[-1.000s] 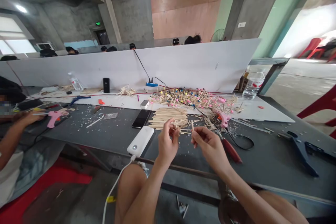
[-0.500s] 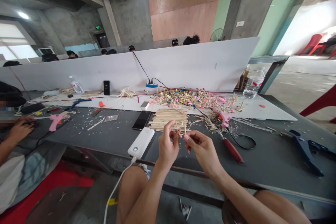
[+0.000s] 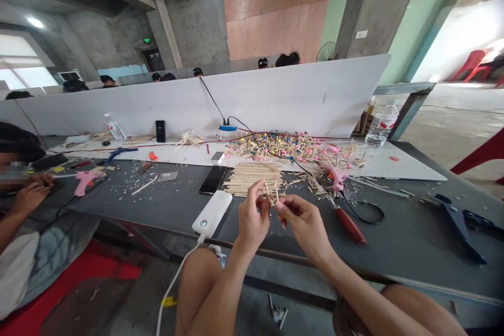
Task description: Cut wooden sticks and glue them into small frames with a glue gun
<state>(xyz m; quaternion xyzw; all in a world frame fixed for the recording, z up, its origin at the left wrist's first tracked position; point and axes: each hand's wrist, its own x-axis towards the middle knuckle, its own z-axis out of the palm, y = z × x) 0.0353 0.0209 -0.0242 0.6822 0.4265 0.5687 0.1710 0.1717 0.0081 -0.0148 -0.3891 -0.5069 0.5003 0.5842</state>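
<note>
Small wooden sticks (image 3: pixel 271 192): a few short pieces stand upright between the two hands, held up above the dark work table (image 3: pixel 397 252), so the fingers can work on them clear of the clutter. Whether they are joined to each other is too small to tell.

Left hand (image 3: pixel 252 215): closed in a firm pinch, with the thumb and fingertips gripping the sticks from the side and the remaining fingers curled in.

Right hand (image 3: pixel 305 227): half closed, with the thumb and forefinger pinched against the lower ends of the sticks and the other fingers loosely curled. The exact contact is partly hidden.

Loose stick pile (image 3: pixel 252 178): lies neatly side by side just beyond the hands, probably placed there for easy reach.

Tipped stick heap (image 3: pixel 283 148): sits farther back on a white board (image 3: pixel 397 168), with many pink and blue ends showing.

Pink hot glue gun (image 3: pixel 336 177): rests to the right of the pile, close to the right hand, near red-handled snips (image 3: pixel 348 226).

Power bank (image 3: pixel 211 213): lies near the table's front edge, left of the hands, with a white cable (image 3: pixel 173 283) dropping over the edge.

Co-worker's hand (image 3: pixel 31 194): rests at far left, apart from these sticks.
</note>
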